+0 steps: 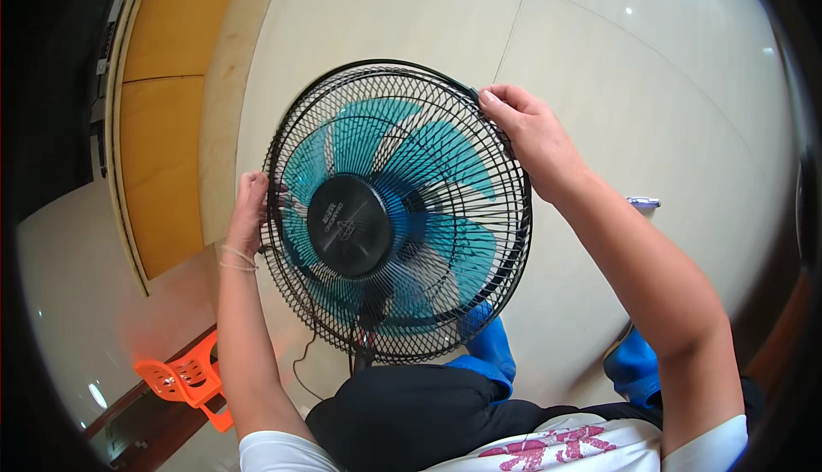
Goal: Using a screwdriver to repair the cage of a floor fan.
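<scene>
A black fan with a wire guard (441, 164) fills the middle of the view, its face tilted up toward me. Teal blades show through the mesh around a dark round centre plate (349, 225). My left hand (250, 208) holds the guard's left edge, fingers curled and partly hidden by the rim. My right hand (522, 125) grips the upper right rim, thumb on the outer band beside what looks like a small clip. A dark cord (300, 369) hangs below the fan at the left.
An orange plastic chair (205, 352) stands at lower left. A yellow wooden panel (163, 172) with a pale border runs along the left. A small clear-blue tool (642, 202) lies on the tiled floor (651, 95) at right. My blue boots (634, 369) show below.
</scene>
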A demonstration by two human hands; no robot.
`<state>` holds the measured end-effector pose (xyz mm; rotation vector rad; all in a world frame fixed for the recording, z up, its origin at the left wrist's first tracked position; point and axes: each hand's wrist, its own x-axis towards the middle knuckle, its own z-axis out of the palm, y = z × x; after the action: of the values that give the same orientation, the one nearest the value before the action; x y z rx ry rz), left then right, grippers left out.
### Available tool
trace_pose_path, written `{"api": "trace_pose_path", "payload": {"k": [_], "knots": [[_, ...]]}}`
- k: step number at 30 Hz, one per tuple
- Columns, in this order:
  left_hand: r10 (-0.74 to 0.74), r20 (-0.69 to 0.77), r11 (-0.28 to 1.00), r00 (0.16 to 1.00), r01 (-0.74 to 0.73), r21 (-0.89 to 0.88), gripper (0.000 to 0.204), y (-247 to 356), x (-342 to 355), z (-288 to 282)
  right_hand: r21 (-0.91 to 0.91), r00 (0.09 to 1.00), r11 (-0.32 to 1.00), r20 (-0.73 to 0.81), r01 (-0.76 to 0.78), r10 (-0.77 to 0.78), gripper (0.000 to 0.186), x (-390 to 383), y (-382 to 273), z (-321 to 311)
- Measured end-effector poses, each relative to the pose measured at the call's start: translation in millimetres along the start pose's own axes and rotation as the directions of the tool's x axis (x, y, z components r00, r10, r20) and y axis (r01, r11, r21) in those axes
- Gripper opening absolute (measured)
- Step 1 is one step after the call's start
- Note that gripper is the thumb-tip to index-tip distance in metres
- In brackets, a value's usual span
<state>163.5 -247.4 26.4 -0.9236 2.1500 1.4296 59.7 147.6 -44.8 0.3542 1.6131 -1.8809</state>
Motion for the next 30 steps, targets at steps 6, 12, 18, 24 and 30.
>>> {"api": "trace_pose_path", "payload": {"k": [6,12,18,24,30], "knots": [[0.102,-0.091,0.981,0.991,-0.085,0.176,0.054,3.7,2.0,2.8,0.073,0.995,0.992,0.013,-0.102,0.101,0.040,-6.4,-8.9,-3.1],[0.153,-0.071,0.914,0.986,-0.113,0.391,0.055,11.2,-2.2,-5.2,-0.040,0.999,0.999,0.049,-0.017,0.019,0.038,-15.4,-13.9,-6.7],[0.081,-0.128,0.977,0.988,-0.053,0.206,0.056,13.9,-14.2,5.5,-0.162,0.998,0.985,0.001,0.062,-0.063,0.039,-5.4,-6.9,8.6],[0.103,-0.284,0.990,0.953,-0.072,0.117,0.055,11.1,-20.2,12.3,-0.233,0.998,0.971,0.017,0.057,-0.054,0.042,8.3,-5.3,12.3],[0.007,-0.103,0.991,0.995,-0.020,-0.129,0.049,-1.6,-27.3,1.6,0.138,0.978,0.984,0.190,-0.110,0.082,0.038,6.7,-4.4,1.8]]}}
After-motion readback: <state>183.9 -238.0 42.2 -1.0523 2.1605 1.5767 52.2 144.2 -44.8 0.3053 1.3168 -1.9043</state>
